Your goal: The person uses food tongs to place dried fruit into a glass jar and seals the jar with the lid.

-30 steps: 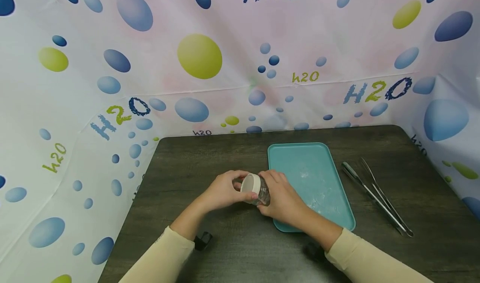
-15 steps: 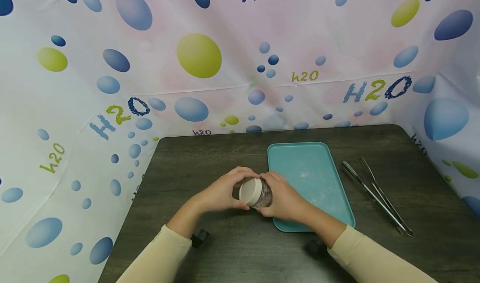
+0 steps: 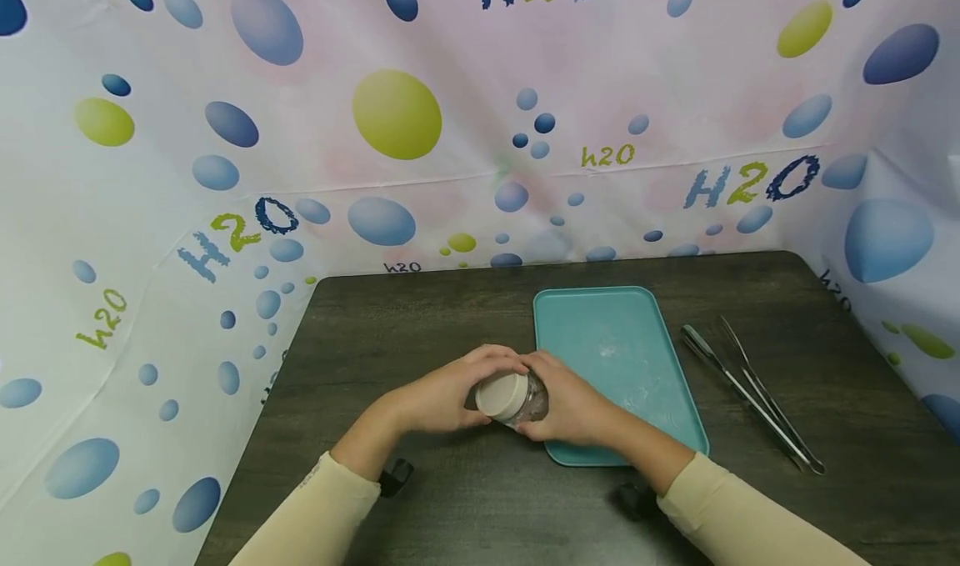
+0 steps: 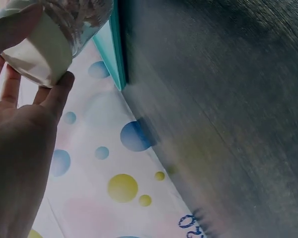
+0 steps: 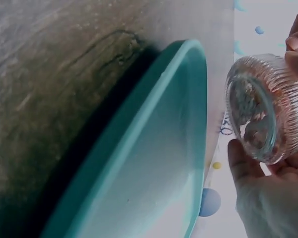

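Note:
A ribbed clear glass jar (image 5: 268, 109) with a cream lid (image 3: 501, 396) is tilted on its side between both hands, above the table near the tray's left edge. Its flat base faces the right wrist camera, and reddish-brown contents show through the glass. My left hand (image 3: 442, 398) grips the lid (image 4: 48, 52), thumb on one side and fingertips on the opposite rim. The right hand (image 3: 576, 406) holds the glass body from the other side, with its fingers and thumb spread around it. My right palm hides part of the jar in the head view.
A turquoise tray (image 3: 592, 324) lies on the dark wooden table (image 3: 420, 324), just beyond the right hand. Metal tongs (image 3: 757, 399) rest to the right of the tray. A curtain (image 3: 465, 66) with bubble prints hangs behind the table.
The left fingers have loosened around the lid, shifted up over it and closed on its rim again. The jar and both hands have moved slightly down in the head view.

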Tool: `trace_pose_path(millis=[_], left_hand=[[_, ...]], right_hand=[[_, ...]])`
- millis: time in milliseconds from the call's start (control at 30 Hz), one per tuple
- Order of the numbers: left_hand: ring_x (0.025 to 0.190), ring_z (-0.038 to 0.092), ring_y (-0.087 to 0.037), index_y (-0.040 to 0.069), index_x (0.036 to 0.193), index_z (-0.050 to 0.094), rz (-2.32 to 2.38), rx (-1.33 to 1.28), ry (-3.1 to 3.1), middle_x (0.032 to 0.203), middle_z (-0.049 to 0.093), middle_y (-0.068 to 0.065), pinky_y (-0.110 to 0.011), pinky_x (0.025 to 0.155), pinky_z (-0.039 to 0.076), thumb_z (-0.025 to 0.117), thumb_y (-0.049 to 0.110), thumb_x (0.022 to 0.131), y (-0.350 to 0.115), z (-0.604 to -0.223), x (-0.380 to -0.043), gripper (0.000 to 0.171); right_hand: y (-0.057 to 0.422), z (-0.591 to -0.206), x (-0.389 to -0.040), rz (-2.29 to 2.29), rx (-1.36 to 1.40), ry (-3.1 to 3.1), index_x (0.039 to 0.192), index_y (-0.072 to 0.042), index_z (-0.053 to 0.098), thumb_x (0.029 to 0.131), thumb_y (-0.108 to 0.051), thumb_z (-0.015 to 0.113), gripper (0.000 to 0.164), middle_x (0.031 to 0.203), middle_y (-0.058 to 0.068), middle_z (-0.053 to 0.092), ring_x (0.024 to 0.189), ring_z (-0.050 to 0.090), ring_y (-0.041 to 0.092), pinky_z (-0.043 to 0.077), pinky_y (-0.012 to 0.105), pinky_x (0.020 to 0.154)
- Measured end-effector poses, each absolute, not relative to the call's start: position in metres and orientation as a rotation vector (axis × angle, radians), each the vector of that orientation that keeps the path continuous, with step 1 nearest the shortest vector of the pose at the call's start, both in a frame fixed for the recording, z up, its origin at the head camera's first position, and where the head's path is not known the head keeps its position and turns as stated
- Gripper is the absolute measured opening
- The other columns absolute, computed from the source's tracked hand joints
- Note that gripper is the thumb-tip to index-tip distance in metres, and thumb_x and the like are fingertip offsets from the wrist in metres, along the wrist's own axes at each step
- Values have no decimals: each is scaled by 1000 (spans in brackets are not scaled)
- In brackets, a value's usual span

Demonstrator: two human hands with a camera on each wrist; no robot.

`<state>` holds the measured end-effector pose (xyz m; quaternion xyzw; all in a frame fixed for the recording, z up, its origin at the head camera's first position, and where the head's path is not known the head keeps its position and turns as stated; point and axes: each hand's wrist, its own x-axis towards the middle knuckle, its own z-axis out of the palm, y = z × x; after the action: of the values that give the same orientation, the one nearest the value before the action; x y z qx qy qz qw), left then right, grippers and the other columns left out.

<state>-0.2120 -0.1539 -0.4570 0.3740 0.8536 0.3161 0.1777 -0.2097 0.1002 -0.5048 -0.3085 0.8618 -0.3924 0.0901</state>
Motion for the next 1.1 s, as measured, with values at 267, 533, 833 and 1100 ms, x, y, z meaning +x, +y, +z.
trace_pose_path(millis=[267,533,833,1100], left_hand=[[170,21,-29,34,175,16,1047,868,2409,185,3,6,-53,125,46,84,26,97,-150,-452,-206,103],[106,75,-37,1,158,40,1127,245,2478,142,63,-22,-47,89,65,52,68,108,-133,-447,-202,85],[82,78,-28,0,138,56,1126,172,2442,116,73,-16,-41,76,66,66,54,106,-127,-442,-202,64],[92,78,-22,4,146,63,1151,229,2445,130,76,-18,-44,80,69,75,47,102,-131,-444,-203,62]], right_hand=[[100,-507,-210,-1246,-835,2486,160,-6,44,89,-31,91,88,151,14,55,127,63,28,59,46,100],[92,-504,-207,-1189,-759,2652,157,-2,48,86,-26,94,88,148,16,58,128,61,31,58,51,103],[86,-503,-200,-1106,-786,2795,151,-7,54,84,-22,96,81,143,11,61,122,57,30,58,49,97],[86,-504,-197,-1086,-809,2836,148,-8,56,81,-21,98,81,140,10,62,120,56,29,59,49,95]])
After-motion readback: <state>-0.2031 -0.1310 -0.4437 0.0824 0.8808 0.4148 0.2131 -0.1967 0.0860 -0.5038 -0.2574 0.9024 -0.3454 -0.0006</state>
